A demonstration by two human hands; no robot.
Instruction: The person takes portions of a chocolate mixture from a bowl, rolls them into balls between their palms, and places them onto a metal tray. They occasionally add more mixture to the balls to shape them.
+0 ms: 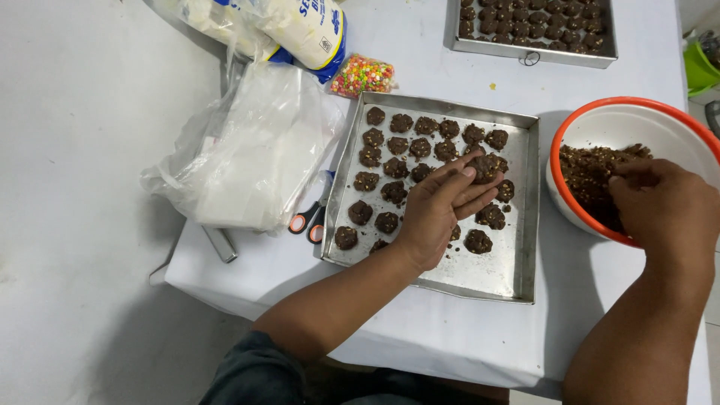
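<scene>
My left hand (441, 204) reaches over a square metal baking tray (521, 225), its fingertips closed on a dark brown dough piece (486, 166) among several rows of similar brown dough pieces (397, 144). My right hand (660, 202) is down inside an orange-rimmed white bowl (622, 120), fingers curled into the brown crumbly dough (585, 169) there. Whether it grips a lump is hidden by the back of the hand.
A second tray of dough pieces (534, 46) stands at the back. Left of the near tray lie orange-handled scissors (309, 219), clear plastic bags (251, 150), a packet of coloured sprinkles (361, 75) and white sacks (300, 26). The white table edge (247, 300) runs close in front.
</scene>
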